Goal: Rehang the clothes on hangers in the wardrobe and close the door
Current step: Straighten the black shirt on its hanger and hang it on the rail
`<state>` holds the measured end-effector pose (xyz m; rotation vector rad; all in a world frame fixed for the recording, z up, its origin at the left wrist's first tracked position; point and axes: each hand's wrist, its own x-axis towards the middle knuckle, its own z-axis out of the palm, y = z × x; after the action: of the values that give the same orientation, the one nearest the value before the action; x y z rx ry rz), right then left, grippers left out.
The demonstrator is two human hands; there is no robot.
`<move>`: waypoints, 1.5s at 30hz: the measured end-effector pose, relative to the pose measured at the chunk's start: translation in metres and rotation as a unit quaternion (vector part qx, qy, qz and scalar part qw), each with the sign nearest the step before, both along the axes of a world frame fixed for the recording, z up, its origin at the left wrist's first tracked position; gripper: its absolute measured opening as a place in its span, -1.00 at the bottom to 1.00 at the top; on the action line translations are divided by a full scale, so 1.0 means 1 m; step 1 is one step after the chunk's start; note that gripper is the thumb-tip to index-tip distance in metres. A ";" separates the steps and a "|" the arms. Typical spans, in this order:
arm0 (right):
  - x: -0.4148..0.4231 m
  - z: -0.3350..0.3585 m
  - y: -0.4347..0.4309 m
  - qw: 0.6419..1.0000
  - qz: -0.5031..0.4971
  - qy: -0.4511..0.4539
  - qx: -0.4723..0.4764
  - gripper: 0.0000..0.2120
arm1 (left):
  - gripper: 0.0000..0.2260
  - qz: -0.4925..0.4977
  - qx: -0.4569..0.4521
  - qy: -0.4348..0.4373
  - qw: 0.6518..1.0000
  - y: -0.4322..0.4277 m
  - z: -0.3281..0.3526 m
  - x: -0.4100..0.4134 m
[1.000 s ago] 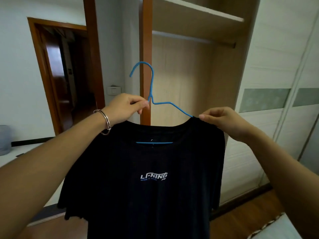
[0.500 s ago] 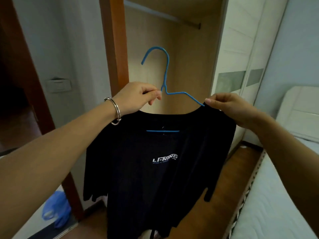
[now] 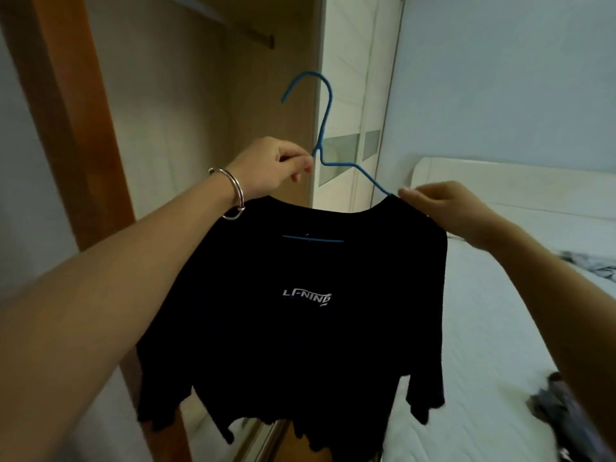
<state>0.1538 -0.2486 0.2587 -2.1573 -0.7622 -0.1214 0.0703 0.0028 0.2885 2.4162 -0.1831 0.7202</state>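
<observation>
Black T-shirt (image 3: 300, 328) with a white chest logo, carried on a blue wire hanger (image 3: 322, 128). The hanger's left shoulder is hidden behind the left hand (image 3: 270, 168) and its right shoulder runs under the cloth. Only the hook, neck, part of the right arm and a strip of the bottom bar inside the collar show. The hem is blurred and partly cut off by the lower edge. The left fingers (image 3: 293, 161) are curled and pinch the hanger at the base of its neck. The right fingers (image 3: 411, 195) pinch the shirt's shoulder where the wire enters the collar. A silver bracelet (image 3: 233, 195) sits on the left wrist. The shirt hangs in the air below both sets of fingers, outside the wardrobe (image 3: 186, 111). The wardrobe stands open beyond the left fingers. One end of its rail (image 3: 253, 36) shows above them, and its top is out of frame. The bed (image 3: 483, 311) lies below the right fingers, with blurred dark clothes (image 3: 553, 401) on it.
</observation>
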 end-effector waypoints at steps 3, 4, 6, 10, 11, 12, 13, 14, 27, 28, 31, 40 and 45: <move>0.025 0.003 -0.001 0.999 0.025 -0.008 -0.024 -0.65 | -0.85 -0.018 -0.031 0.003 0.999 0.005 0.002 0.039; 0.035 0.005 0.002 0.999 0.028 -0.016 -0.029 -0.71 | -0.85 -0.025 -0.036 0.006 0.999 0.007 0.004 0.053; 0.061 0.009 0.007 0.999 0.032 -0.033 -0.022 -0.74 | -0.85 -0.032 -0.044 0.011 0.998 0.010 0.007 0.082; 0.119 0.021 0.019 0.997 0.054 -0.053 -0.004 -0.78 | -0.84 -0.037 -0.050 0.018 0.998 0.023 0.019 0.133; 0.133 0.024 0.022 0.996 0.048 -0.072 0.004 -0.78 | -0.84 -0.039 -0.052 0.016 0.998 0.027 0.022 0.143; 0.146 0.028 0.026 0.995 0.043 -0.091 0.015 -0.77 | -0.84 -0.040 -0.057 0.010 0.998 0.032 0.025 0.152; 0.157 0.032 0.031 0.994 0.042 -0.100 0.027 -0.77 | -0.83 -0.040 -0.064 0.001 0.997 0.037 0.027 0.160; 0.167 0.036 0.036 0.993 0.047 -0.099 0.037 -0.78 | -0.83 -0.034 -0.070 -0.009 0.997 0.044 0.028 0.167; 0.275 0.053 0.131 0.989 0.141 0.003 0.043 -0.85 | -0.69 0.136 -0.072 -0.090 0.984 0.202 0.000 0.247; 0.279 0.060 0.146 0.987 0.160 0.014 0.026 -0.82 | -0.72 0.150 -0.079 -0.099 0.981 0.220 0.004 0.249; 0.292 0.085 0.203 0.973 0.221 0.066 0.031 -0.57 | -0.87 0.202 -0.093 -0.121 0.967 0.274 0.023 0.245; 0.283 0.141 0.388 0.848 0.393 0.267 0.234 -0.74 | -0.70 0.435 -0.036 -0.220 0.873 0.371 0.107 0.225; 0.261 0.167 0.462 0.777 0.475 0.317 0.266 -0.75 | -0.77 0.404 -0.058 -0.252 0.877 0.352 0.128 0.211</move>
<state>0.4146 0.2133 0.4258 -0.9660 -1.1259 0.7898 0.2818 0.3550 0.4167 2.0818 0.6953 1.6685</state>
